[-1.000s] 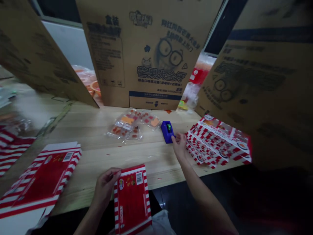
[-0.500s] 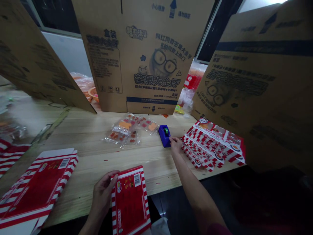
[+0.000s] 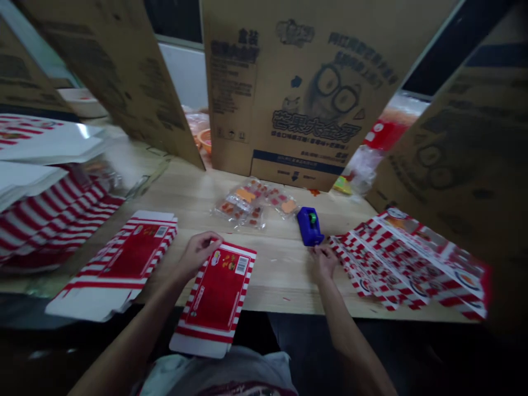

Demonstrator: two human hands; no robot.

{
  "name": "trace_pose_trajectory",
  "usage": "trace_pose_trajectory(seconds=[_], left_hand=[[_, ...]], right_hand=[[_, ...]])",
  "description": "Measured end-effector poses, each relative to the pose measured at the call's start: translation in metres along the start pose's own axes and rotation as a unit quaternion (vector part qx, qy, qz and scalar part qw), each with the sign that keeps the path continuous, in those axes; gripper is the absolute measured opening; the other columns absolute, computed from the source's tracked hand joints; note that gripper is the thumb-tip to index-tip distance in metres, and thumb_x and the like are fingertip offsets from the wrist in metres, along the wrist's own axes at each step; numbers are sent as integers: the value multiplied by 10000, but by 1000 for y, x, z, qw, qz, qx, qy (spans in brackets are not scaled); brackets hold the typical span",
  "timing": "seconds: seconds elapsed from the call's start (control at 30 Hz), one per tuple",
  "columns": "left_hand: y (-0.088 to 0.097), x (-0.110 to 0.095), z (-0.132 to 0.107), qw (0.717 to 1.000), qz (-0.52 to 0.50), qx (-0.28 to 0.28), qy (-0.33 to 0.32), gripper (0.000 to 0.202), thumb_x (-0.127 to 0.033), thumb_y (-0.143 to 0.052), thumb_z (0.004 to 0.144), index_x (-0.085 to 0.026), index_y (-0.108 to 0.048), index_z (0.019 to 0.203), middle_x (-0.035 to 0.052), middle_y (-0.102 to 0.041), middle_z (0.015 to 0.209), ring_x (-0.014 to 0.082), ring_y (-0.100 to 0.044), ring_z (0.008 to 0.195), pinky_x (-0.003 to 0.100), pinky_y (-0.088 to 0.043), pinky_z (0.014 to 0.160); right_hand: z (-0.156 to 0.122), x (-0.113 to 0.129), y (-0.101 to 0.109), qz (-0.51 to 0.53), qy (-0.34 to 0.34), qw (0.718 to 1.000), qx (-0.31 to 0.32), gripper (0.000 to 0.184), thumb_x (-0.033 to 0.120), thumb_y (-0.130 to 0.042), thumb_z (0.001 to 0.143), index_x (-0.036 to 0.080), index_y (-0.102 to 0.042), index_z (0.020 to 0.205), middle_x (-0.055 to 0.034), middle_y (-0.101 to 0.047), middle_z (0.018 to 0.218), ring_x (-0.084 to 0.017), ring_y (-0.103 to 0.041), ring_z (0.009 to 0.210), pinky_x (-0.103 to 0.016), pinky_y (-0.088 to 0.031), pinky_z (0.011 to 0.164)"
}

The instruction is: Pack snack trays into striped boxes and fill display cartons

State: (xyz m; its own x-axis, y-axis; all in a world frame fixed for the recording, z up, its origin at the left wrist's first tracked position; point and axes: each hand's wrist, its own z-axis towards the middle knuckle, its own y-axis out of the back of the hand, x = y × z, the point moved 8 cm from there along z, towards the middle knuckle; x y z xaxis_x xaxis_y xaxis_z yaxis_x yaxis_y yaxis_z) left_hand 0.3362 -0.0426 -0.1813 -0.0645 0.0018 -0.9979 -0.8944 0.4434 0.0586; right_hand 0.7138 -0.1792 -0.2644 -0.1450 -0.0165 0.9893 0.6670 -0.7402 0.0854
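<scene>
My left hand (image 3: 201, 252) grips the upper left edge of a flat red-and-white striped box (image 3: 218, 291), its thumb hidden from view. The box is tilted, with its barcode end away from me and a white flap at the near end. My right hand (image 3: 325, 262) has its fingers pinched together at the near end of a blue tape dispenser (image 3: 309, 226), which has a green core. Any tape between those fingers is too small to make out. Clear packets of orange and red sweets (image 3: 243, 202) lie behind the box, left of the dispenser.
Fanned striped cartons (image 3: 404, 264) lie to the right. Another flat striped box (image 3: 132, 253) rests at left, beside larger striped packaging (image 3: 53, 214). Upright cardboard sheets (image 3: 284, 82) stand along the back of the wooden table (image 3: 280, 286). Its near edge runs below my hands.
The view has shifted left and down, showing more of the left side. My right hand has dropped slightly relative to the dispenser. My left hand still holds the box, whose near flap now shows.
</scene>
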Motion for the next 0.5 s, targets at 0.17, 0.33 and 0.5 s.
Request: trace_pose_trajectory(seconds=[0.17,0.33,0.5], left_hand=[[-23,10,13,989,26,146,20,304,-448,-706,675,-149,-651,686,-15,-565,577,113,-470,526,204,-346,496],[-45,16,12,980,31,195,31,257,-391,-721,658,-138,-678,676,-14,-554,546,105,-437,503,202,-298,476],[-46,11,4,977,29,209,14,223,-361,-718,681,-142,-682,665,-12,-564,556,106,-447,523,202,-319,497]], right_hand=[[-44,40,-84,-2,-25,972,235,367,523,-746,631,182,-611,633,-11,-567,648,-159,-533,637,-303,-471,644],[-112,96,-175,-100,118,837,526,293,417,-653,818,174,-626,657,-26,-591,754,-145,-550,712,-265,-426,672],[-110,100,-182,-259,170,845,435,292,380,-725,758,173,-581,611,-23,-576,656,-135,-508,616,-261,-380,601]])
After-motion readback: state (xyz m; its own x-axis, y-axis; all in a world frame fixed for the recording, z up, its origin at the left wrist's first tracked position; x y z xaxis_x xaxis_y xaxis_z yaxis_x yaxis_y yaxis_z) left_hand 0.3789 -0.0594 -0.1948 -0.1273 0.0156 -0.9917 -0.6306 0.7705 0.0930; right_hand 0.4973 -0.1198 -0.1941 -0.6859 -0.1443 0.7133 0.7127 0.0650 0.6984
